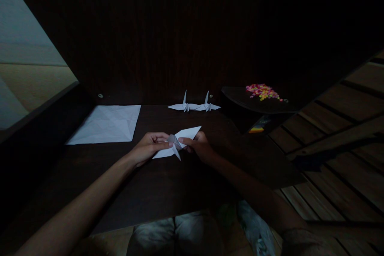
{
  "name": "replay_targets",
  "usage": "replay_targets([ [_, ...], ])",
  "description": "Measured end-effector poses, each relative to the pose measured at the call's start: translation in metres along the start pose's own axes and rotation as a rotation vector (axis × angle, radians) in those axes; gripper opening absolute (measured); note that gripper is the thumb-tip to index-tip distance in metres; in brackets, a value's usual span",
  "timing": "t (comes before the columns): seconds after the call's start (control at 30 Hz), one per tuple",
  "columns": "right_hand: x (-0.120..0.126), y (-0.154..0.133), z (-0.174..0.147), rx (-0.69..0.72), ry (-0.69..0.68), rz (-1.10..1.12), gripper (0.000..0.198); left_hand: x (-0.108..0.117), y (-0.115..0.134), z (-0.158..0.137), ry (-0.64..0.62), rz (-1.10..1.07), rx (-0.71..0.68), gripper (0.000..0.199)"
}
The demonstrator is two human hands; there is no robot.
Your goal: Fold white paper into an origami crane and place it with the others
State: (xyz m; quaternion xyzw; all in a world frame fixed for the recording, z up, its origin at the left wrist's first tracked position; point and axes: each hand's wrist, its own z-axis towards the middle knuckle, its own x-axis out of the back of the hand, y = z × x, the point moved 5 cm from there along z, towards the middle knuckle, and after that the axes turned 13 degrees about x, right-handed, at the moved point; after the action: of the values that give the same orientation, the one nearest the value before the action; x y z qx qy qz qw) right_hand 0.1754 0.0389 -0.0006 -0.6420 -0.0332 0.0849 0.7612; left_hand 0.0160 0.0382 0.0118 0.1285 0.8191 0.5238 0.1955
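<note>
Between my two hands is a white origami crane [189, 133], its wings spread out to the upper right and lower left. My left hand [150, 147] pinches it from the left, thumb lying on top near the middle. From the right, my right hand [200, 146] grips the other wing, with the thumb pressed beside the centre and the fingers underneath. A narrow folded point sticks out toward me. Beyond my hands, two finished-looking paper cranes [194, 107] stand side by side against the back panel, wings touching or overlapping.
A creased white paper sheet [111, 122] lies on the dark desk [144, 196] at the left. Small colourful beads [264, 92] are heaped on a raised corner shelf [240, 98] at the right. Something yellow and orange [256, 130] sits below that shelf. A plastic bag [256, 224] is under the desk's front edge.
</note>
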Motion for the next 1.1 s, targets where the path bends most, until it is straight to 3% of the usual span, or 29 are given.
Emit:
replay_targets([
  [0.27, -0.004, -0.003, -0.005, -0.006, -0.056, -0.018, 0.025, -0.006, -0.003, -0.005, -0.103, 0.112, 0.052, 0.021],
  [0.57, -0.005, -0.008, -0.006, -0.013, -0.128, 0.003, 0.025, -0.009, -0.003, -0.005, -0.157, 0.084, 0.034, 0.02],
  [1.1, -0.001, -0.011, -0.006, -0.013, -0.112, 0.025, 0.024, -0.009, 0.002, -0.007, -0.126, 0.106, -0.01, 0.018],
])
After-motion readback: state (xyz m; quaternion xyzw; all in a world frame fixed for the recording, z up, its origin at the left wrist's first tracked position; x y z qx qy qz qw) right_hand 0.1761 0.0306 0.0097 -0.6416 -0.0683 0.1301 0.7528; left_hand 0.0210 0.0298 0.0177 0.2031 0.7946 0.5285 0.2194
